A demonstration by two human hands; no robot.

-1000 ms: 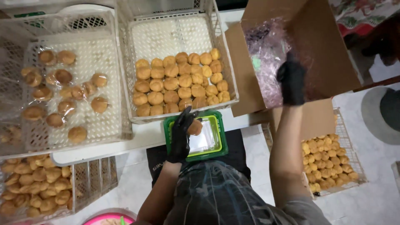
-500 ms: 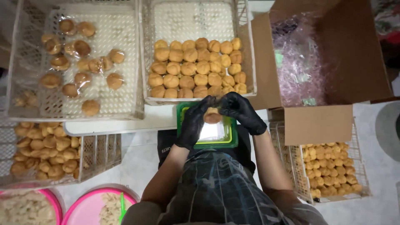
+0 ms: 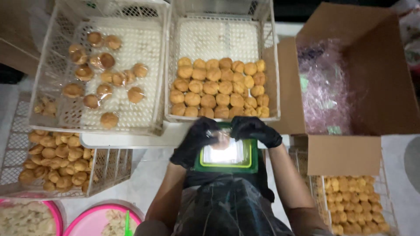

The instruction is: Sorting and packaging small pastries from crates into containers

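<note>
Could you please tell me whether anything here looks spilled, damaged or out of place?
Nothing stands out. The pastries sit in rows in the middle crate, wrapped ones lie loose in the left crate, and none lies outside the crates.

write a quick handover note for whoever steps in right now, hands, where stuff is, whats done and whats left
Left hand and right hand, both in black gloves, together hold one pastry in a clear wrapper over the green tray.
Done: a dozen or so wrapped pastries lie in the left white crate.
Left: the unwrapped pastries in the middle crate, plus more in the lower crates. Wrappers sit in the open cardboard box.
</note>
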